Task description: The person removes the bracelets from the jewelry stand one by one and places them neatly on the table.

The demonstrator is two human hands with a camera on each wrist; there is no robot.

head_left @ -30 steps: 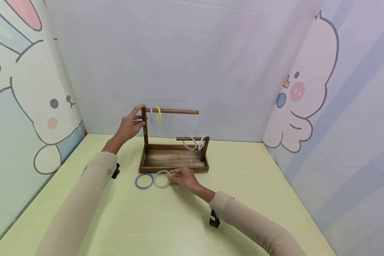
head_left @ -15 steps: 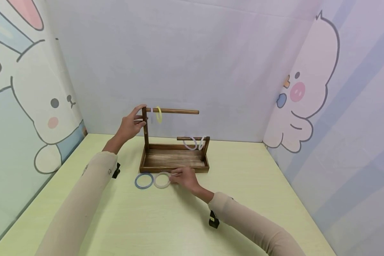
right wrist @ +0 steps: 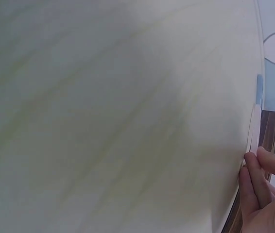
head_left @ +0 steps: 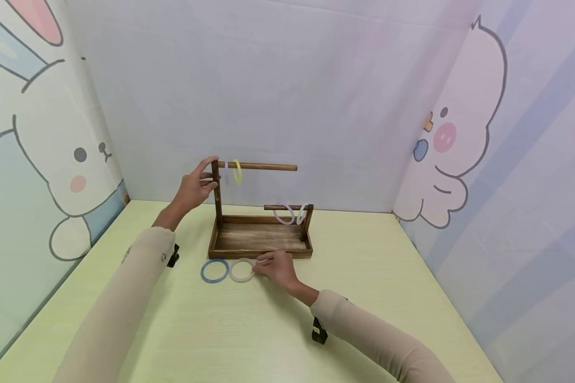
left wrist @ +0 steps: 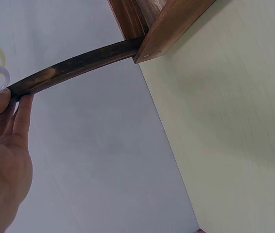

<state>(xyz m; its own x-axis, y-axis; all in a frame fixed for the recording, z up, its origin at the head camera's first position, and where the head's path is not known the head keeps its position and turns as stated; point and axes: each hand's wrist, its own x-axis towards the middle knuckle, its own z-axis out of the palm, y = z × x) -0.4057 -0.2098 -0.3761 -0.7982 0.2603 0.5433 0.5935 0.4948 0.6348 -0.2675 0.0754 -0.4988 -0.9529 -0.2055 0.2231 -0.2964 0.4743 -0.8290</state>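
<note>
A dark wooden bangle stand has a tray base, a tall left post and a short right post. My left hand grips the tall post near its top, thumb and fingers on either side. In front of the tray my right hand pinches the right edge of a pale pink bangle, which lies flat on the table. Touching or nearly touching it on the left is a blue bangle. On the upper bar hang a yellow bangle and a pale lilac bangle.
Two pale bangles, one whitish and one lilac, hang on the lower bar at right. The light green table ends at a pale backdrop with cartoon animals on the side walls.
Almost nothing differs. The right forearm has shifted very slightly left; both hands keep their holds, and the stand and bangles stay in place.
</note>
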